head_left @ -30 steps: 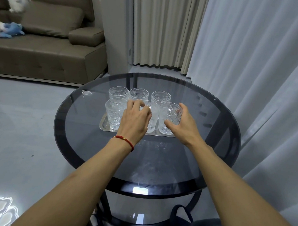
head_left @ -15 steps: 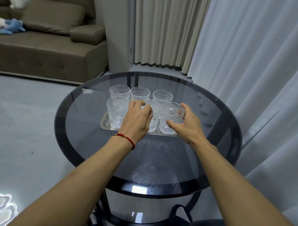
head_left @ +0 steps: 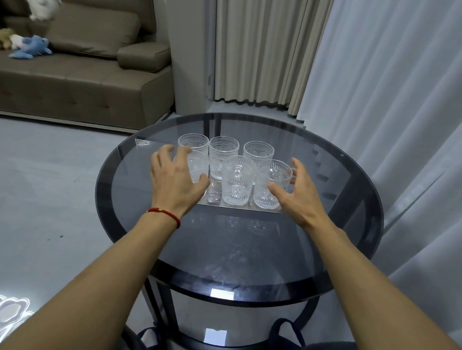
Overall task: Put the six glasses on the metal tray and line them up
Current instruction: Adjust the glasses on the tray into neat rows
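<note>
Round table point(head_left: 351, 180): metal tray point(head_left: 239, 207) on its top, toward the far half. On the tray, six glasses in two rows of three: far row point(head_left: 224, 147) behind, near row point(head_left: 236, 180) in front. Left hand point(head_left: 175, 180) at the near-left glass (partly hiding it); right hand point(head_left: 295, 193) beside the near-right glass point(head_left: 273, 184). Sofa point(head_left: 77, 83) far left, curtains point(head_left: 259, 43) behind.

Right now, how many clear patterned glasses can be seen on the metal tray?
6. Back row: left, middle, right. Front row: left, partly behind the left hand; middle; right, beside the right hand. None seems hidden.
</note>
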